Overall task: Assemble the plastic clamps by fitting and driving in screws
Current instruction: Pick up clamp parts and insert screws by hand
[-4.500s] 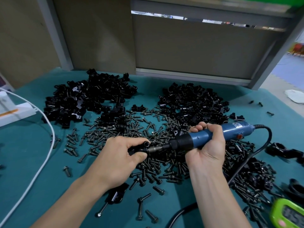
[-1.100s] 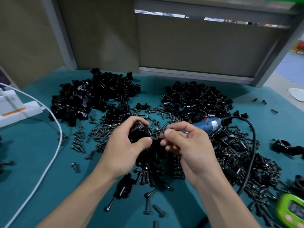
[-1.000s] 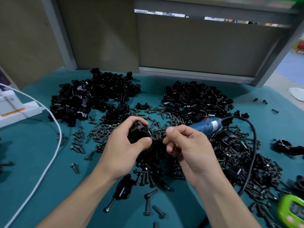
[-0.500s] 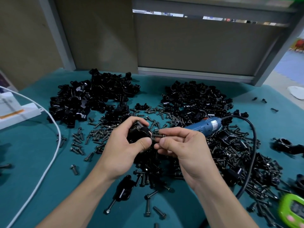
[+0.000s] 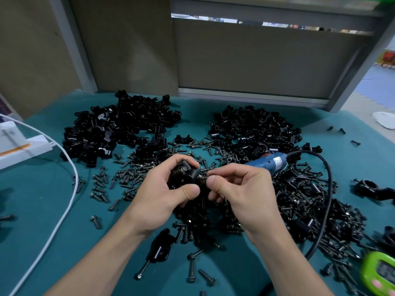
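My left hand grips a black plastic clamp just above the middle of the table. My right hand pinches a dark screw between thumb and forefinger, its tip against the clamp's right side. One screw head shows on top of the clamp. Loose screws lie spread under both hands. The blue electric screwdriver rests on the screws right of my right hand, held by neither hand.
Two heaps of black clamp parts lie at the back of the teal table. A white cable and white box are at left. A finished clamp lies near the front. A green timer sits at front right.
Since 4.5 s ago my right hand has let go of the blue screwdriver, which now lies on the screws. It picked up a screw and has brought it to the clamp's side.
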{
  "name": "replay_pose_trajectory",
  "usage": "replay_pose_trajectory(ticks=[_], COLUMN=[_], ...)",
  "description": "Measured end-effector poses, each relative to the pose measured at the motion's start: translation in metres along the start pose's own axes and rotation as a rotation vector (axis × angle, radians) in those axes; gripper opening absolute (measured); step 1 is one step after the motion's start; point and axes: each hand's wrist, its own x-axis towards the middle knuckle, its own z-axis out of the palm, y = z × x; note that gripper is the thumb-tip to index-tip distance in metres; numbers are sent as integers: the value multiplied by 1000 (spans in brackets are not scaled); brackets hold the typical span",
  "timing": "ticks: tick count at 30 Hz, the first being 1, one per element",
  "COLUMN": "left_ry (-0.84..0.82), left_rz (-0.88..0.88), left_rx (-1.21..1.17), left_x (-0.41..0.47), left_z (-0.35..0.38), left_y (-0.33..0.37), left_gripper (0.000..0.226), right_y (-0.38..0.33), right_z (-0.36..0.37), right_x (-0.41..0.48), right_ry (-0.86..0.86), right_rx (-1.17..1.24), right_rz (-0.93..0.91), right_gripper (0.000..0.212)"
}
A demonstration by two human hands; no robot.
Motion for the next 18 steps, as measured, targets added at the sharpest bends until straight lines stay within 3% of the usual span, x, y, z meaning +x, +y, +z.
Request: replay_pose_trajectory(ticks=[5, 9, 15, 18], left_ry=[-41, -26, -65, -46], left_rz=[38, 18, 4, -11], left_rx=[106, 84, 89, 95], left_x=[-2, -2, -3, -3], left_z=[-1, 1, -2, 0], left_y=[-1, -2, 0, 1], left_gripper=[35, 36, 37, 38], right_y=[0, 3, 5, 2], right_z=[3, 7, 8, 3], right_x=[-3, -6, -3, -4], right_ry=[23, 16, 14, -5], right_rx=[-329, -472, -622, -621], right_rz=[-105, -170, -133, -157], right_gripper=[19, 11, 55, 50])
